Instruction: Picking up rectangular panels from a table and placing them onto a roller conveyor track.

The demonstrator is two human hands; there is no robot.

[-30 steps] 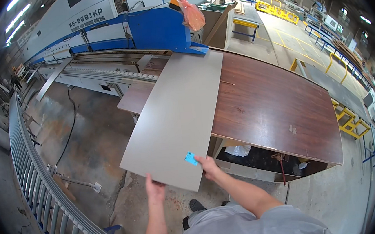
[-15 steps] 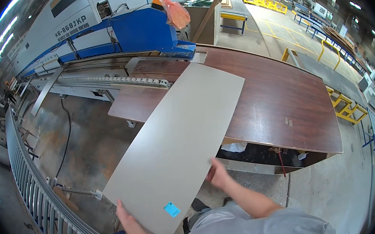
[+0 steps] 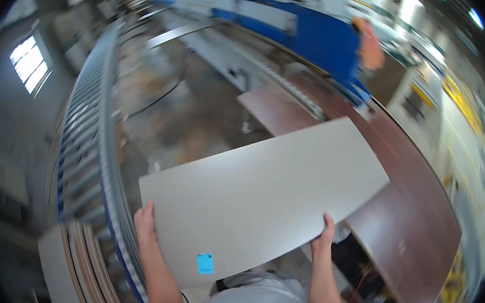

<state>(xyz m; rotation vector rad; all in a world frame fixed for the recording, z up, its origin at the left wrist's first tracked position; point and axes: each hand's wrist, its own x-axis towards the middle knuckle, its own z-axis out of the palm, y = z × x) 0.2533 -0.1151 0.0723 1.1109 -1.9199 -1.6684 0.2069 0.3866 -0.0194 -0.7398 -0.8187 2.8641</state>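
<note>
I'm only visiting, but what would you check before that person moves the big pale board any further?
1. Left hand gripping the grey panel at its left edge: ok.
2. Right hand gripping the near edge: ok.
3. Panel lifted off the brown board stack: cannot tell; the far corner overlaps it.
4. Roller conveyor on the left free of objects: cannot tell, blurred.
5. Stacked boards at lower left lying out of the panel's way: ok.
6. Blue sticker facing up: ok.
</note>
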